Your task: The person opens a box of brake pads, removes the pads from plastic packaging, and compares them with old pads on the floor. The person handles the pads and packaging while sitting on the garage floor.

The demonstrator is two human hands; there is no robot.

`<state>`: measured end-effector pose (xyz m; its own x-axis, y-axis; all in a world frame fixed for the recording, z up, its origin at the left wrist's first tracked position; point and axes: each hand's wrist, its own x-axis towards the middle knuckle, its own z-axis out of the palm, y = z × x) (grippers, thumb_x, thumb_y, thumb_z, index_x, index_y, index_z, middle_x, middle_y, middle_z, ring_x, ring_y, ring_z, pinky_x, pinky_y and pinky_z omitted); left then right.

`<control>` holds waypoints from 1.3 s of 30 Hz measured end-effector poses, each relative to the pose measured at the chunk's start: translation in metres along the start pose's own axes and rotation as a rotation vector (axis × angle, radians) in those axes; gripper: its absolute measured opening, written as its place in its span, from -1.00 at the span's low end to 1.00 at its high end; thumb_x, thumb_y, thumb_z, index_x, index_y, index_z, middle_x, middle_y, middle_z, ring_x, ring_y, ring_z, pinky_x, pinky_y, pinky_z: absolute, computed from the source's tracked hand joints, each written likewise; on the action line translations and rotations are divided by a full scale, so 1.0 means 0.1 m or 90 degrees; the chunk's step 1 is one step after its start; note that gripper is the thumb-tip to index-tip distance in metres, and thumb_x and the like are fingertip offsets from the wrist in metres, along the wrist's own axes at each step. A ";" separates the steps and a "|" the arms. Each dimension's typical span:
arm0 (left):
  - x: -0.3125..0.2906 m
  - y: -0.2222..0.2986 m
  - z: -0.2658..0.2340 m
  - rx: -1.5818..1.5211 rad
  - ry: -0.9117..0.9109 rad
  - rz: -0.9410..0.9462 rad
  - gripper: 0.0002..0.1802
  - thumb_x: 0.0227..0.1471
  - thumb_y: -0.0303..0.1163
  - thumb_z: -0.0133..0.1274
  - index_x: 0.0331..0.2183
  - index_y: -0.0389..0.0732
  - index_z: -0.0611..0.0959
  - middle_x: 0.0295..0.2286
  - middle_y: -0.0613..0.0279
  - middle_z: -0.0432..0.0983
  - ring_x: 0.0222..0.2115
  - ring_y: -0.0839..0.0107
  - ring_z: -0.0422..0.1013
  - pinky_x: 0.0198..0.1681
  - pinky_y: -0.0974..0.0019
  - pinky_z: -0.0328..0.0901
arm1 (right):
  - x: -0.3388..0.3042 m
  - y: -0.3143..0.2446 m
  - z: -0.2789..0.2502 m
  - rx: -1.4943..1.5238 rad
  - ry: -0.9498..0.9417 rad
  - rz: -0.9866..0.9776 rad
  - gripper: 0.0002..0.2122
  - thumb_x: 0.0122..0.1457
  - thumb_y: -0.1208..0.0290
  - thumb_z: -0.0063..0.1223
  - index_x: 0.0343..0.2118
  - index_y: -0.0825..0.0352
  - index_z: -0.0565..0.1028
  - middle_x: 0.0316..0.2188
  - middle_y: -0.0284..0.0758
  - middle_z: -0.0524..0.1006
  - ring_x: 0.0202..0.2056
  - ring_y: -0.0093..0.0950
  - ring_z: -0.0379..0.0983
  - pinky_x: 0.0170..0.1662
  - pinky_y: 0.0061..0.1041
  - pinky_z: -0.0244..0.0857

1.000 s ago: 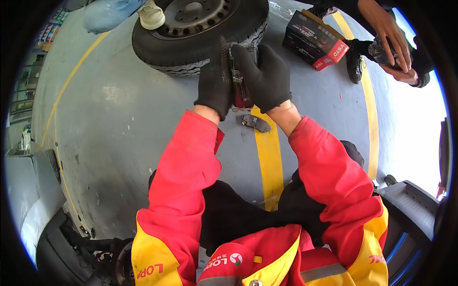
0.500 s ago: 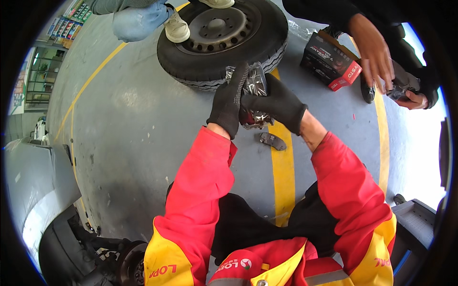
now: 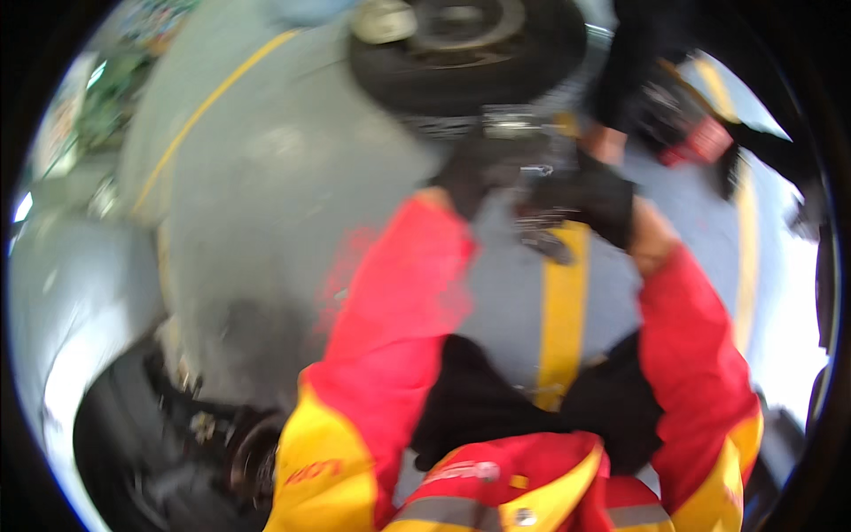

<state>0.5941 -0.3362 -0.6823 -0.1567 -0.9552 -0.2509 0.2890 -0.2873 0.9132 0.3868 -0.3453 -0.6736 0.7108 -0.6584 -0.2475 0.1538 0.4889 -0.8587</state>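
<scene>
Just below a tyre (image 3: 470,53) lying on the grey floor, the gloved left hand (image 3: 474,173) and right hand (image 3: 589,195) both close around a small metal part (image 3: 536,191), blurred by motion.

The view is blurred. Your left hand (image 3: 470,173) and right hand (image 3: 596,197), both in black gloves, meet around a small metal part (image 3: 532,191) above the yellow floor stripe (image 3: 565,310). A tyre (image 3: 465,49) lies just beyond them on the grey floor (image 3: 266,177).
</scene>
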 end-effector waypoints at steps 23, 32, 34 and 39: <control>-0.96 -0.42 -0.14 0.295 0.040 0.293 -0.90 -0.21 -0.53 0.23 -0.56 -0.11 0.78 -0.48 0.23 0.69 -0.49 0.26 0.59 -0.41 0.28 0.44 | -0.36 0.58 -0.84 -0.200 -0.075 -0.018 -0.55 0.30 0.32 -0.01 0.14 0.54 0.46 -0.04 -0.28 0.57 -0.10 -0.46 0.50 -0.02 -0.46 0.36; -1.55 -0.71 -0.23 0.211 0.666 -0.157 -0.43 -0.23 -0.22 0.40 -0.20 -0.36 0.61 -0.28 -0.09 0.64 -0.24 0.06 0.58 -0.18 0.08 0.45 | 0.27 0.85 0.77 -0.248 -0.250 0.102 -0.62 0.20 0.50 0.16 0.09 0.35 0.45 -0.13 -0.37 0.55 -0.21 -0.54 0.49 -0.19 -0.58 0.38; -1.76 -0.76 -0.12 0.119 0.735 -0.195 -0.44 -0.18 -0.18 0.40 -0.21 -0.36 0.61 -0.32 -0.08 0.64 -0.30 0.11 0.58 -0.21 0.14 0.45 | 0.24 0.96 0.85 -0.177 -0.277 0.072 -0.57 0.21 0.46 0.14 0.16 0.36 0.43 -0.11 -0.40 0.54 -0.17 -0.57 0.49 -0.11 -0.55 0.39; -1.87 -0.93 -0.04 -0.189 0.489 0.054 -0.53 0.09 -0.19 0.27 -0.09 -0.35 0.62 -0.41 0.09 0.64 -0.38 0.24 0.56 -0.24 0.18 0.43 | 0.07 1.03 0.64 0.138 -0.287 0.133 -0.35 0.26 0.35 0.00 0.41 0.31 0.16 0.30 -0.35 0.30 0.24 -0.49 0.25 0.29 -0.45 0.10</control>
<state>0.6005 -0.1313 -0.7214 0.5350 -0.7258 -0.4324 0.5249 -0.1155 0.8433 0.4511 -0.2629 -0.7348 0.9580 -0.2474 -0.1448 0.0824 0.7216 -0.6874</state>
